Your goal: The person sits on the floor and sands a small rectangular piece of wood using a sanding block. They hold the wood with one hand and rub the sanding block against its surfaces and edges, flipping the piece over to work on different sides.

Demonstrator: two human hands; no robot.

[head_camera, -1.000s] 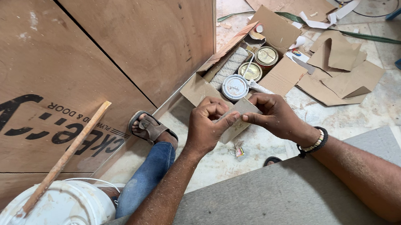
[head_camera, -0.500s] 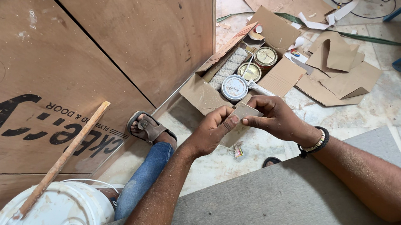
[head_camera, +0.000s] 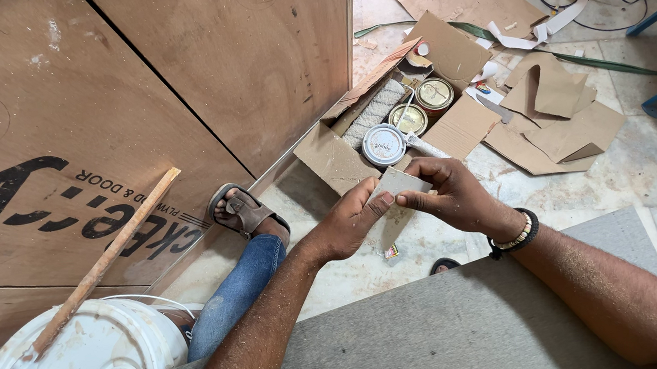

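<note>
Both my hands hold a small folded sheet of beige sandpaper [head_camera: 396, 183] above the floor. My left hand [head_camera: 347, 223] pinches its lower left part with fingers curled. My right hand [head_camera: 449, 193] grips its right edge between thumb and fingers; a beaded band and a black band sit on that wrist. Below my arms lies a grey board [head_camera: 445, 336].
An open cardboard box [head_camera: 331, 155] holds round tins [head_camera: 383, 144] just beyond my hands. Plywood panels [head_camera: 169, 87] stand at left. A white bucket [head_camera: 93, 360] with a wooden stick [head_camera: 106, 259] sits lower left. My sandalled foot [head_camera: 243, 212] rests by the panels. Cardboard scraps [head_camera: 560, 117] litter the marble floor.
My hands stay together on the sandpaper; they have shifted slightly and the fingers have re-gripped the sheet. The view has barely moved.
</note>
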